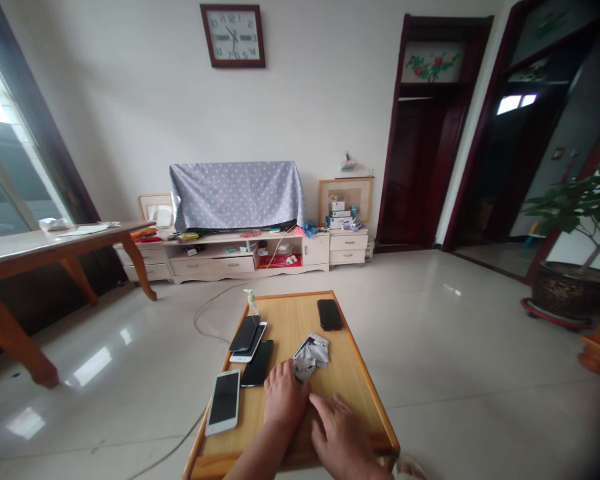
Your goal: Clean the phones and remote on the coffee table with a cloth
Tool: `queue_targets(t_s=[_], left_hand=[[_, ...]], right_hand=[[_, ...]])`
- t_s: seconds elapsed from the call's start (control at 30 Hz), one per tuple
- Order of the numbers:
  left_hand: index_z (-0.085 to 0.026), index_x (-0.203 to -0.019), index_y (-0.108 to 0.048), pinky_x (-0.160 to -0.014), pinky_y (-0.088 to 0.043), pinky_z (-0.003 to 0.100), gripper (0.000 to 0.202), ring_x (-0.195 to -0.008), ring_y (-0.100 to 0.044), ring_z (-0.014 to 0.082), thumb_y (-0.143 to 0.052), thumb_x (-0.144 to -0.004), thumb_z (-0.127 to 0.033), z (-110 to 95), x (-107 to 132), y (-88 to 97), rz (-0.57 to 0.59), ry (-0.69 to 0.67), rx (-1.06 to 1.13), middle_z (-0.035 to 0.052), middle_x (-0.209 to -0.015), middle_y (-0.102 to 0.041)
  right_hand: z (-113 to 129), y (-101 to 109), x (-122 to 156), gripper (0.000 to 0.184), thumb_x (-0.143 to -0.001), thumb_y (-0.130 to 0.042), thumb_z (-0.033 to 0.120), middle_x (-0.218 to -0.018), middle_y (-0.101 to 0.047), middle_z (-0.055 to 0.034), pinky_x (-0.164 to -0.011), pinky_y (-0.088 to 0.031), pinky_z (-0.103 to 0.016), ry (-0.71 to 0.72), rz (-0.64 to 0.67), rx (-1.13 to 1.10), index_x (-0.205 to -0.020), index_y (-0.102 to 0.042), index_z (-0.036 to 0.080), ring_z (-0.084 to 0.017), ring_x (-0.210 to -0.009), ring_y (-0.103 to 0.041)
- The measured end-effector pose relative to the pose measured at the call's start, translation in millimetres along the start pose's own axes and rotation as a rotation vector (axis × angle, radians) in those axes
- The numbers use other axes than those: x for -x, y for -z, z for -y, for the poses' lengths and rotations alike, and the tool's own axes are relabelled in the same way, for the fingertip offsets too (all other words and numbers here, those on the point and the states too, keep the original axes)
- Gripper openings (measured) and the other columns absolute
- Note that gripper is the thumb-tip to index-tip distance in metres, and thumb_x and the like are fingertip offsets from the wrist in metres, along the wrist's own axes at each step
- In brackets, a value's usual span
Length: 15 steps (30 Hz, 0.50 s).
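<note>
Nearest item: right hand (341, 435), lower centre of the frame, lying palm down on a low rectangular light-wood table (353, 383), fingers flat and slightly spread, holding nothing. Left hand (281, 395), just up and left of it, likewise palm down and flat, grasping nothing; its fingertips reach the edge of a crumpled grey-and-white wipe (311, 353), though actual contact cannot be told. Wipe position: middle of the tabletop, directly above both hands in the frame. White-framed smartphone with dark screen (223, 400): face up at the table's left edge, left of the left hand. Black slab smartphone (258, 363): just above and right of it, close to the left hand. Stacked pair of phones (247, 335): a dark one lying across a white one, further up the left edge. Black smartphone at the far side (329, 314): alone, upper right of the tabletop, apart from the wipe. Small clear pump bottle (251, 303): upright at the far left corner. Square dark-framed wall clock (233, 35): top centre of the frame. Dotted grey-blue cloth (235, 193): draped over a unit against the far wall.
</note>
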<state>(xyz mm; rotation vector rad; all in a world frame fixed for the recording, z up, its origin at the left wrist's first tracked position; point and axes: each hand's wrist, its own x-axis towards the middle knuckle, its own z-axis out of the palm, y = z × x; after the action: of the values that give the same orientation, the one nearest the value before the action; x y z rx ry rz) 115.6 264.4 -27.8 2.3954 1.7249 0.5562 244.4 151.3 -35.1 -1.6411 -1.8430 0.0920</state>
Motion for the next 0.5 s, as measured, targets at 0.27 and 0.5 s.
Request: queue_targets(t_s=[0.27,0.5], left_hand=[[-0.021,-0.136,-0.047,-0.106,-0.033,0.040,0.055,-0.127,-0.049,0.0285,-0.059,-0.087,-0.042,10.2,-14.9,-10.9,-0.022,0.009,0.115,0.0102,-0.131,-0.060],[-0.022,-0.127,-0.053,-0.100,-0.038,0.039,0.045,-0.116,-0.054,0.0276,-0.061,-0.085,-0.034,13.5,-18.0,-6.3,-0.062,-0.042,0.182,0.0080,-0.119,-0.063]], right_hand=[[-14.2,-3.0,-32.5,0.030,-0.097,-0.047,0.029,-0.102,-0.078,-0.0047,-0.085,-0.056,-0.031,-0.242,-0.031,-0.182,-0.117,-0.069,0.028,-0.023,-0.095,-0.074],[-40.9,-14.6,-91.2,0.034,-0.097,-0.049,0.041,-0.108,-0.072,-0.0083,-0.077,-0.054,-0.032,-0.446,-0.153,-0.105,-0.120,-0.066,0.023,-0.024,-0.093,-0.071]])
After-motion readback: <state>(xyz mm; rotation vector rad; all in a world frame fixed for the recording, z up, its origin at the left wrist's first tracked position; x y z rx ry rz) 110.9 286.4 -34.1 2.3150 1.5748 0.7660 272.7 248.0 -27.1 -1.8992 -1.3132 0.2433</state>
